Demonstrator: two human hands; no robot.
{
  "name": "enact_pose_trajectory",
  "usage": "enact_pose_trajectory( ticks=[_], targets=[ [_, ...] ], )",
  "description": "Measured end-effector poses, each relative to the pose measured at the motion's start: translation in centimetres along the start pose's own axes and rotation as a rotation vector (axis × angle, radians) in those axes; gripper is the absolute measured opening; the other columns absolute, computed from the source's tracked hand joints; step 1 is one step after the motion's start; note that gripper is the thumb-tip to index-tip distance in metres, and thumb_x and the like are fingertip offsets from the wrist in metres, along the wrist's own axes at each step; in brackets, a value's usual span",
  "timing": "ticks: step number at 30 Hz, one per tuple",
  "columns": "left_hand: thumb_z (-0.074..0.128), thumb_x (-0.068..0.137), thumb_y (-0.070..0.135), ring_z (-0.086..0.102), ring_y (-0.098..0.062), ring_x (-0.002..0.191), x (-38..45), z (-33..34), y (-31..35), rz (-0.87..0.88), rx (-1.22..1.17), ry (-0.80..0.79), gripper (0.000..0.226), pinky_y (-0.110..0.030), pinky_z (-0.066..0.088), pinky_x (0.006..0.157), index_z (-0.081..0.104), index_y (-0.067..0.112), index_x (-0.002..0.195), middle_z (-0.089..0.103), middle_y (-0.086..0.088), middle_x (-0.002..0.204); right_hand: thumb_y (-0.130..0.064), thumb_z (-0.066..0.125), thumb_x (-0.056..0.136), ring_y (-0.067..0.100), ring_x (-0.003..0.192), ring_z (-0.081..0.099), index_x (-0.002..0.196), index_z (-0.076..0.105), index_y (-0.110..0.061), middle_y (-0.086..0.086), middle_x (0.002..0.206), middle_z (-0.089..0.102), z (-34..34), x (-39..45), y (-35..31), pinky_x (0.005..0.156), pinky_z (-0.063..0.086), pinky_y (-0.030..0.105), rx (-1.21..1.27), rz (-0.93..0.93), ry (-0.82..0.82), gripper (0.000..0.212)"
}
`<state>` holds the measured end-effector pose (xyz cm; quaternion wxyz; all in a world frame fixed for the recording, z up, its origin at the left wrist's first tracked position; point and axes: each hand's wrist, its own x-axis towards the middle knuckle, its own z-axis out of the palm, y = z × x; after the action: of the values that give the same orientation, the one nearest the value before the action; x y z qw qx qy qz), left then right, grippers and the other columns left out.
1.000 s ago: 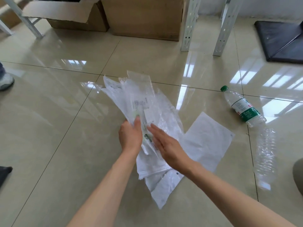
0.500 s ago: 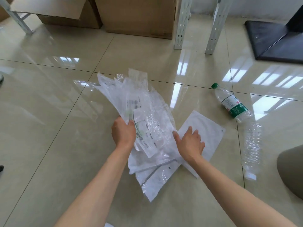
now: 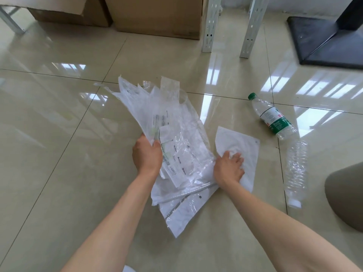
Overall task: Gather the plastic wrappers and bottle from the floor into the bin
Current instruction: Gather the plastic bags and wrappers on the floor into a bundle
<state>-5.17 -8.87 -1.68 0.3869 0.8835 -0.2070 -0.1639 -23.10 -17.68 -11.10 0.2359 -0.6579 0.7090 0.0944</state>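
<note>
My left hand grips a fanned bundle of clear and white plastic wrappers held above the tiled floor. Just to the right, my right hand presses down with curled fingers on a white plastic bag lying flat on the floor, bunching it under the fingertips. A clear bottle with a green cap and green label lies on its side to the right. Below it lies a second, crushed clear bottle with no label. No bin is recognisable in view.
Cardboard boxes stand at the back. Two perforated metal shelf legs rise behind the wrappers. A black base plate sits at the back right. A grey rounded object enters from the right edge.
My right hand left the held bundle, moved right and down onto the white bag, and its fingers have curled into it. The left hand keeps holding the bundle.
</note>
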Motion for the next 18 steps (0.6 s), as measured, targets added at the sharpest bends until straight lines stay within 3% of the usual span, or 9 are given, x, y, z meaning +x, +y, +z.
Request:
enact_pose_trajectory(
  ticks=[3, 6, 8, 10, 14, 15, 18],
  targets=[
    [0.055, 0.088, 0.01, 0.067, -0.033, 0.094, -0.2, -0.1, 0.0, -0.003, -0.007, -0.012, 0.027, -0.039, 0.055, 0.083, 0.067, 0.009, 0.111, 0.073, -0.008, 0.105, -0.033, 0.025, 0.104, 0.03, 0.148, 0.02, 0.151, 0.027, -0.027, 0.013, 0.163, 0.015, -1.0, -0.7, -0.2, 0.114, 0.027, 0.053, 0.241, -0.155, 0.058, 0.048],
    [0.056, 0.087, 0.01, 0.067, -0.031, 0.091, -0.2, -0.1, 0.2, -0.032, -0.043, -0.04, 0.025, -0.033, 0.054, 0.077, 0.068, 0.01, 0.108, 0.072, -0.004, 0.098, -0.041, 0.023, 0.105, 0.02, 0.151, 0.017, 0.153, 0.025, -0.036, 0.001, 0.165, 0.013, -1.8, -3.1, -2.8, 0.119, 0.021, 0.042, 0.428, -0.451, 0.055, 0.048],
    [0.058, 0.085, 0.012, 0.068, -0.031, 0.089, -0.2, -0.2, 0.4, -0.083, -0.094, -0.049, 0.021, -0.03, 0.051, 0.074, 0.069, 0.01, 0.103, 0.071, -0.003, 0.092, -0.044, 0.026, 0.104, 0.016, 0.15, 0.018, 0.152, 0.024, -0.039, -0.003, 0.164, 0.014, -2.0, -4.9, -4.9, 0.119, 0.02, 0.036, 0.435, -0.659, -0.001, 0.049],
    [0.061, 0.086, 0.021, 0.07, -0.03, 0.092, -0.1, -0.2, 0.6, -0.132, -0.186, -0.064, 0.021, -0.034, 0.055, 0.08, 0.071, 0.009, 0.1, 0.075, -0.008, 0.095, -0.048, 0.028, 0.103, 0.012, 0.15, 0.016, 0.153, 0.023, -0.04, -0.006, 0.164, 0.015, -2.3, -6.1, -6.7, 0.119, 0.018, 0.032, 0.421, -0.781, -0.118, 0.051],
    [0.064, 0.081, 0.052, 0.072, -0.033, 0.089, -0.1, -0.4, 0.6, -0.2, -0.353, -0.146, 0.056, -0.045, 0.056, 0.086, 0.07, -0.003, 0.091, 0.075, -0.021, 0.091, -0.049, 0.023, 0.104, -0.004, 0.147, 0.009, 0.154, 0.025, -0.033, -0.023, 0.158, 0.02, -2.4, -7.0, -8.1, 0.115, 0.009, 0.012, 0.492, -0.907, -0.32, 0.052],
    [0.067, 0.078, 0.051, 0.072, -0.034, 0.088, -0.1, -0.4, 0.5, -0.205, -0.361, -0.156, 0.056, -0.046, 0.057, 0.085, 0.07, -0.004, 0.091, 0.075, -0.022, 0.091, -0.045, 0.022, 0.105, -0.005, 0.147, 0.011, 0.154, 0.026, -0.031, -0.024, 0.157, 0.021, -2.3, -7.1, -8.1, 0.114, 0.009, 0.01, 0.539, -0.907, -0.343, 0.051],
    [0.069, 0.08, 0.022, 0.072, -0.029, 0.093, 0.2, -0.5, 0.1, -0.215, -0.314, -0.141, 0.027, -0.044, 0.056, 0.089, 0.071, 0.003, 0.099, 0.075, -0.013, 0.098, -0.041, 0.032, 0.105, 0.003, 0.147, 0.022, 0.156, 0.018, -0.03, -0.015, 0.16, 0.023, -1.8, -6.8, -7.6, 0.112, 0.015, 0.014, 0.608, -0.816, -0.381, 0.054]
  ],
)
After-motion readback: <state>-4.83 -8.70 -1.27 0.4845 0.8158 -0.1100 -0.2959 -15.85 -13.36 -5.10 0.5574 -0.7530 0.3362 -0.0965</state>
